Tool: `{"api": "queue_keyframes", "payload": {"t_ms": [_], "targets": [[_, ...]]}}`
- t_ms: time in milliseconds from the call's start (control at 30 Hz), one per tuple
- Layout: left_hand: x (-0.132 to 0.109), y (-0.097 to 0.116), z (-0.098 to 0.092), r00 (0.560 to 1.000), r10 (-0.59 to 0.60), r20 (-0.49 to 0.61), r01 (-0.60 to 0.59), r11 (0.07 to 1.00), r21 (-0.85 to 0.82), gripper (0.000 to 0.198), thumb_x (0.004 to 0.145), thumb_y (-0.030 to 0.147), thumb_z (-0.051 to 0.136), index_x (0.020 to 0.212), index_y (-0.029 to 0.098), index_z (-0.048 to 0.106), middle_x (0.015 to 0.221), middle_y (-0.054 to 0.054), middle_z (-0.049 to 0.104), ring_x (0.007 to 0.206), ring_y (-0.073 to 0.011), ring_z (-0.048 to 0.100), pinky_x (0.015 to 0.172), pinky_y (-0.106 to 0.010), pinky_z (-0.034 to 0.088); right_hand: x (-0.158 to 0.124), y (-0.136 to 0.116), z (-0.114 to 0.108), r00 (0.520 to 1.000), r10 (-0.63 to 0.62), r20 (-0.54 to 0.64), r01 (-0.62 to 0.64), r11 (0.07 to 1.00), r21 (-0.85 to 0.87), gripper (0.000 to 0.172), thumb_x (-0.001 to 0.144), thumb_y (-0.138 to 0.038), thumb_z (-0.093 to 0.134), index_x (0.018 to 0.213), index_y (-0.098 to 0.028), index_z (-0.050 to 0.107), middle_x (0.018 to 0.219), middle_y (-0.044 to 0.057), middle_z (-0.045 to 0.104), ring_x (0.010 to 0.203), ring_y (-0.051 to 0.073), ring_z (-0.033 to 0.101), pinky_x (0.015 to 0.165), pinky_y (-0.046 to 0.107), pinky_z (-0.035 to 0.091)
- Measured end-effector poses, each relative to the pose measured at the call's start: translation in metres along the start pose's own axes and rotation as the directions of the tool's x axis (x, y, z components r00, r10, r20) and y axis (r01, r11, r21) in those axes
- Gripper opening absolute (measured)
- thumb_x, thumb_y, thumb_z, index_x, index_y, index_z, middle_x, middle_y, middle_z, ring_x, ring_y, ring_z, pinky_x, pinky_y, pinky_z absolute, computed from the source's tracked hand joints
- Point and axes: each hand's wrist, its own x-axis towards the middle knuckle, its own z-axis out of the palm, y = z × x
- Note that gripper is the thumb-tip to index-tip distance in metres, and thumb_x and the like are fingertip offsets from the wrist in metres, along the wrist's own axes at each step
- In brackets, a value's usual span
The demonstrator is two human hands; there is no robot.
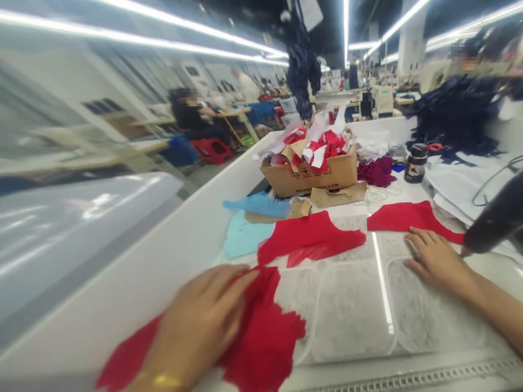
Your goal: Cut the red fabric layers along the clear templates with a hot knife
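Note:
At the lower left, my left hand (204, 310) has its fingers closed over a bunched red fabric piece (265, 332), and the fingertips are partly hidden. More red cloth shows under the wrist. My right hand (439, 258) lies flat with its fingers spread, the fingertips touching the near edge of a red cut panel (404, 216). Between the hands and farther back, another red fabric panel (310, 234) rests on the table, its near edge ragged. Beneath lies a translucent mat (351, 310) with rounded outlines.
A cardboard box (314, 177) overflowing with red and white scraps stands behind the panels. Light blue pieces (249, 234) lie left of them. A dark jar (415, 163), maroon cloth (376, 171) and a black machine part (500, 215) are toward the right. The white table rim (196, 218) runs along the left.

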Motion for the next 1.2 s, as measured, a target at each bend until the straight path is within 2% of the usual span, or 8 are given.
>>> {"api": "queue_keyframes", "payload": {"t_ms": [133,267,400,500,633,867,1033,1200], "targets": [[0.068,0.043,0.051,0.985,0.168,0.049,-0.164,0.984,-0.074,0.023,0.097,0.009,0.047,0.104,0.018,0.066,0.096,-0.008,0.07,0.091,-0.0234,0.063,0.077,-0.037,0.053,-0.001,0.012,-0.007,1.0,0.022,-0.015,-0.021,0.999,0.036,0.028,0.098,-0.033,0.054,0.118,-0.017,0.064,0.104,0.013,0.07,0.096,0.03,0.064,0.085,0.045,0.052],[0.12,0.078,0.11,0.969,0.222,0.112,-0.213,0.973,-0.085,0.015,0.096,0.012,0.055,0.092,0.017,0.068,0.087,-0.006,0.068,0.084,-0.0216,0.06,0.073,-0.035,0.049,0.0,0.021,-0.008,0.995,0.039,-0.086,-0.022,0.982,0.186,0.023,0.098,-0.028,0.054,0.115,-0.018,0.064,0.101,0.01,0.069,0.094,0.027,0.063,0.081,0.042,0.05],[0.155,0.096,0.156,0.966,0.213,0.146,-0.209,0.977,-0.044,0.013,0.095,0.018,0.061,0.085,0.016,0.069,0.085,-0.009,0.067,0.086,-0.0252,0.058,0.076,-0.039,0.045,0.001,0.023,-0.009,0.988,0.071,-0.138,-0.041,0.977,0.211,0.017,0.093,-0.025,0.058,0.107,-0.02,0.065,0.101,0.009,0.067,0.093,0.027,0.061,0.084,0.042,0.048],[0.166,0.096,0.175,0.967,0.196,0.164,-0.196,0.98,-0.019,0.018,0.093,0.014,0.061,0.077,0.017,0.068,0.079,-0.01,0.065,0.086,-0.0264,0.056,0.077,-0.04,0.042,0.001,0.019,-0.014,0.991,0.076,-0.112,-0.051,0.976,0.212,0.015,0.091,-0.025,0.059,0.104,-0.02,0.066,0.101,0.009,0.067,0.094,0.027,0.06,0.084,0.041,0.048],[0.167,0.088,0.179,0.964,0.204,0.171,-0.203,0.979,-0.022,0.021,0.09,0.007,0.06,0.074,0.018,0.069,0.076,-0.009,0.064,0.083,-0.0259,0.055,0.075,-0.039,0.039,0.0,0.016,-0.019,0.992,0.092,-0.081,-0.068,0.962,0.263,0.015,0.092,-0.024,0.059,0.104,-0.02,0.066,0.102,0.009,0.068,0.096,0.027,0.061,0.086,0.043,0.049],[0.165,0.078,0.173,0.965,0.236,0.117,-0.235,0.972,-0.025,0.023,0.097,0.014,0.058,0.076,0.018,0.067,0.071,-0.006,0.061,0.078,-0.0243,0.054,0.069,-0.037,0.035,0.0,0.015,-0.016,0.988,0.129,-0.084,-0.095,0.941,0.324,0.01,0.091,-0.022,0.06,0.098,-0.02,0.066,0.1,0.008,0.068,0.093,0.026,0.062,0.086,0.044,0.049],[0.167,0.082,0.172,0.966,0.255,0.045,-0.255,0.967,-0.004,0.028,0.102,0.022,0.057,0.075,0.018,0.064,0.069,-0.006,0.059,0.075,-0.0233,0.053,0.067,-0.036,0.033,-0.001,0.016,-0.016,0.99,0.112,-0.089,-0.077,0.939,0.334,0.011,0.092,-0.025,0.058,0.097,-0.021,0.066,0.1,0.009,0.069,0.092,0.026,0.063,0.084,0.043,0.048],[0.167,0.091,0.162,0.958,0.287,-0.01,-0.287,0.957,0.033,0.029,0.102,0.012,0.053,0.074,0.018,0.062,0.071,-0.005,0.059,0.075,-0.0216,0.053,0.069,-0.035,0.034,-0.002,0.019,-0.012,0.986,0.103,-0.132,-0.055,0.945,0.324,0.011,0.092,-0.027,0.056,0.096,-0.023,0.067,0.097,0.007,0.069,0.089,0.025,0.064,0.081,0.041,0.048]]}}
